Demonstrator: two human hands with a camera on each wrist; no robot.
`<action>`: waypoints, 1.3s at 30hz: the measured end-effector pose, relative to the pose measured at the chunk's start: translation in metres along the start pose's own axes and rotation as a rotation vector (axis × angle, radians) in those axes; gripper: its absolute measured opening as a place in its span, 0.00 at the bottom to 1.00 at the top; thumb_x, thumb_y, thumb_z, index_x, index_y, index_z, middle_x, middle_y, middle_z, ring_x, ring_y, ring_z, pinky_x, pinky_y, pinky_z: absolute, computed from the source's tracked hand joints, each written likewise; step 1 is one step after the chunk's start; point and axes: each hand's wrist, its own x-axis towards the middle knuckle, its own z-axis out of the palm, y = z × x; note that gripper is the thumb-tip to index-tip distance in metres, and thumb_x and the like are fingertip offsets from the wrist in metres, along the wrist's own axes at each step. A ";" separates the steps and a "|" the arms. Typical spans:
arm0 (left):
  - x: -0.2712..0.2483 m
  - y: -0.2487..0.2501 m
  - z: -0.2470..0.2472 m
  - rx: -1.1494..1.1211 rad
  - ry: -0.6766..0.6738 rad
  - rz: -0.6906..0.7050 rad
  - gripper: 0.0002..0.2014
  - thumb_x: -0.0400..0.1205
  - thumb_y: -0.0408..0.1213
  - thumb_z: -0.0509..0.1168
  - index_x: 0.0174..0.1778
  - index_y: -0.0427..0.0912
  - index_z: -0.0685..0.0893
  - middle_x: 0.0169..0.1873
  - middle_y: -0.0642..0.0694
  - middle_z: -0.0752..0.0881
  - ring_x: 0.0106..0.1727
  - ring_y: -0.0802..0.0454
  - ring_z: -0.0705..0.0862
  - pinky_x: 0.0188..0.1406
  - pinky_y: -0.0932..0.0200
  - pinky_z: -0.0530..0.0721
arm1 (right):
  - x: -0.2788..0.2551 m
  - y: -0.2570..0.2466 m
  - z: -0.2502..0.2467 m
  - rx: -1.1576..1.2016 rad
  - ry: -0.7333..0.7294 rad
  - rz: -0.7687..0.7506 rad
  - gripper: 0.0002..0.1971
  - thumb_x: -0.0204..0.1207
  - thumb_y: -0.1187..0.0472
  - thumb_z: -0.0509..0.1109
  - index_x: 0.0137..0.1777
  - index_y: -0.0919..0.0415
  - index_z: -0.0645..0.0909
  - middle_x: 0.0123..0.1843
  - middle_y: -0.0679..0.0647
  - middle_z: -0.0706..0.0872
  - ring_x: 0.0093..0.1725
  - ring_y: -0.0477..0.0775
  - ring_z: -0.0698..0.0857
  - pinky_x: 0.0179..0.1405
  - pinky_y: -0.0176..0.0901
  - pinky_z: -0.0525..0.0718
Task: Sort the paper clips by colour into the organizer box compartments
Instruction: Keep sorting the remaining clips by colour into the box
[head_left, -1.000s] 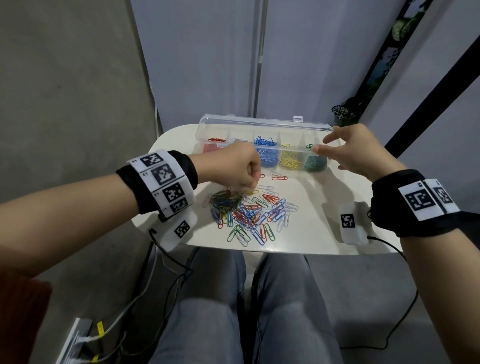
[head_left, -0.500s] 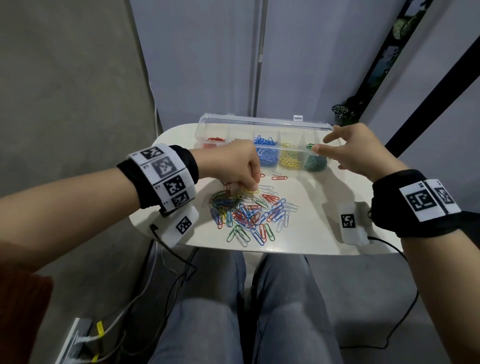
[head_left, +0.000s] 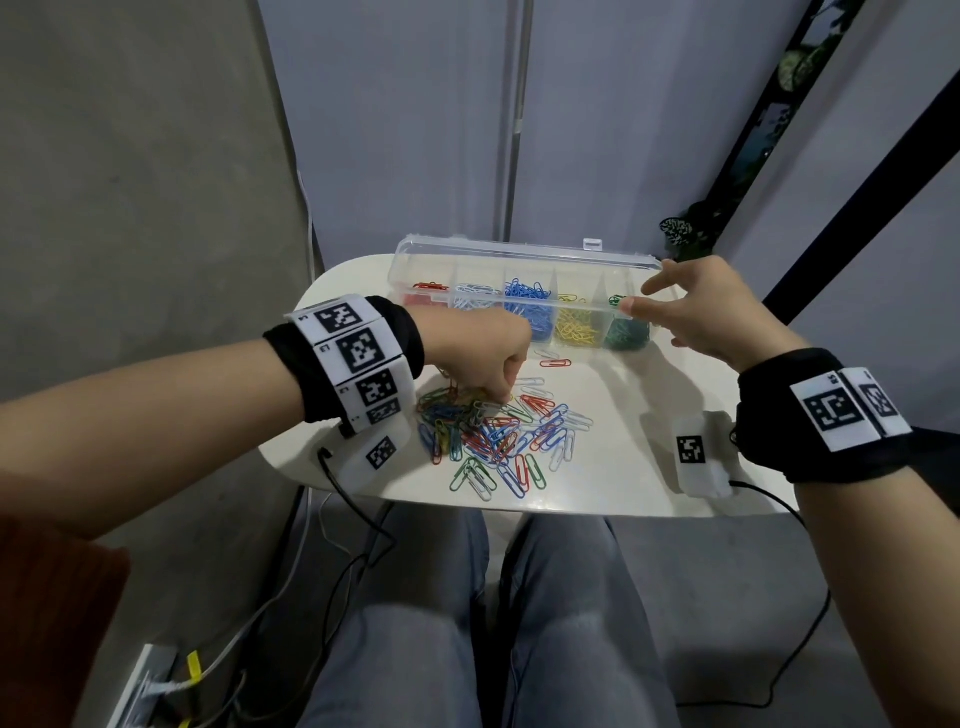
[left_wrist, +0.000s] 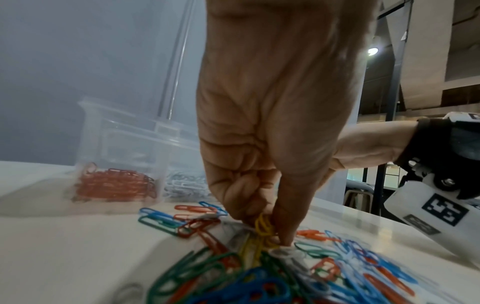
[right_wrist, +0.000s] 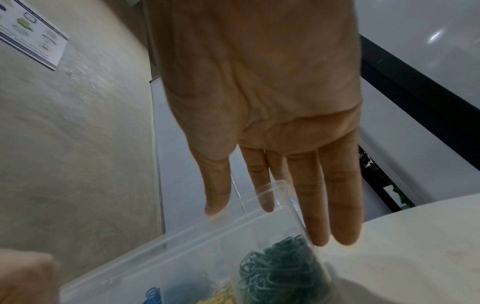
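A clear organizer box (head_left: 524, 254) stands at the table's far edge, its compartments holding red (left_wrist: 114, 185), white, blue (head_left: 527, 299), yellow and green (right_wrist: 283, 265) clips from left to right. A mixed pile of paper clips (head_left: 498, 436) lies in front of it. My left hand (head_left: 483, 358) reaches down into the pile's far left part and pinches a few yellow clips (left_wrist: 263, 226) between thumb and fingertips. My right hand (head_left: 696, 306) hovers with straight, spread fingers (right_wrist: 319, 205) at the box's right end, over the green compartment, holding nothing.
The small white table (head_left: 623, 483) ends just above my knees (head_left: 519, 623). Wrist camera units (head_left: 698, 454) and their cables (head_left: 353, 499) hang near the front edge on both sides. A grey partition wall (head_left: 467, 130) stands behind the box.
My left hand has dipped slightly lower and forward in the pile, still pinching there. The right hand has stayed over the green compartment.
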 end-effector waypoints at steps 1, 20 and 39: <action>0.001 -0.001 -0.001 0.005 -0.014 0.001 0.07 0.77 0.37 0.73 0.33 0.44 0.85 0.30 0.56 0.84 0.33 0.57 0.81 0.33 0.63 0.79 | 0.000 0.000 0.000 -0.005 0.000 -0.001 0.20 0.66 0.41 0.80 0.50 0.52 0.83 0.79 0.52 0.73 0.72 0.57 0.77 0.65 0.66 0.80; 0.061 0.014 -0.058 -0.687 0.452 -0.191 0.08 0.78 0.34 0.74 0.41 0.31 0.87 0.34 0.37 0.88 0.25 0.53 0.80 0.27 0.63 0.82 | -0.005 -0.006 0.000 -0.017 0.001 0.014 0.23 0.67 0.44 0.80 0.56 0.57 0.84 0.80 0.51 0.70 0.72 0.57 0.77 0.65 0.63 0.81; -0.051 -0.042 -0.002 0.013 0.326 -0.023 0.16 0.78 0.41 0.74 0.61 0.46 0.87 0.43 0.51 0.87 0.38 0.59 0.77 0.39 0.68 0.73 | -0.012 -0.009 -0.016 -0.095 -0.105 -0.047 0.16 0.73 0.46 0.76 0.57 0.51 0.86 0.82 0.51 0.68 0.78 0.50 0.72 0.73 0.60 0.74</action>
